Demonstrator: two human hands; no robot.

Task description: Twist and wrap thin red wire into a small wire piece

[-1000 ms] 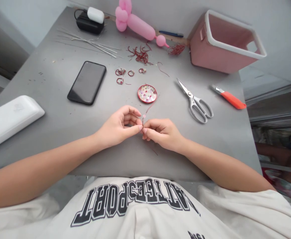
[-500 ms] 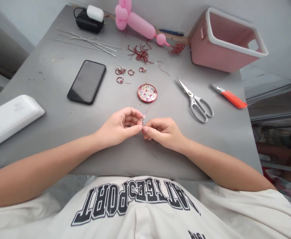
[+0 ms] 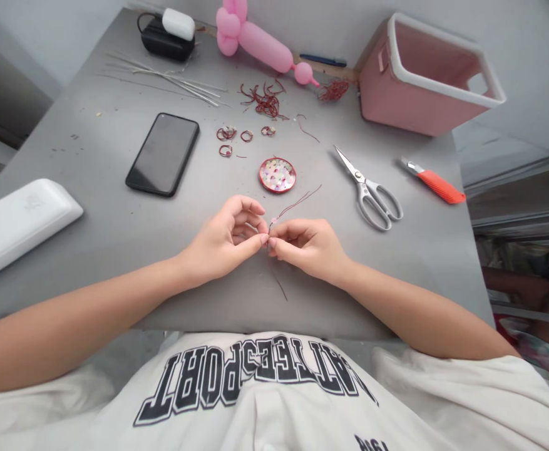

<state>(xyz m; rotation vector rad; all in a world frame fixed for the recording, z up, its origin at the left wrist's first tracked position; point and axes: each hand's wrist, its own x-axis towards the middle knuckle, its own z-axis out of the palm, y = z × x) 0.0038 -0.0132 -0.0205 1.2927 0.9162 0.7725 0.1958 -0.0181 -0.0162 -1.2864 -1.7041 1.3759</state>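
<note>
Between my two hands is a thin dark red cord [image 3: 297,203] with a small pinkish bead [image 3: 274,220] on it. My left hand [image 3: 230,241] pinches the cord between thumb and a fingertip, its other fingers curled. Touching it at the fingertips, my right hand [image 3: 309,250] pinches the same cord from the right. Loose cord ends stretch up to the right and down below the fingers. Just beyond my hands lies a round red-rimmed dish [image 3: 278,175] full of pale and pink beads. Several small red cord rings [image 3: 226,133] lie behind it to the left.
Scissors [image 3: 370,191] and an orange cutter [image 3: 438,186] lie right. A phone [image 3: 163,155] and white case [image 3: 23,225] are left. Farther back are cord scraps [image 3: 265,101], wires [image 3: 171,80], a pink balloon [image 3: 265,47], a black pouch [image 3: 166,41] and a pink bin [image 3: 424,100].
The cord ends now spread out, two up to the right and one down below my fingers. My hands have barely shifted and still pinch the cord.
</note>
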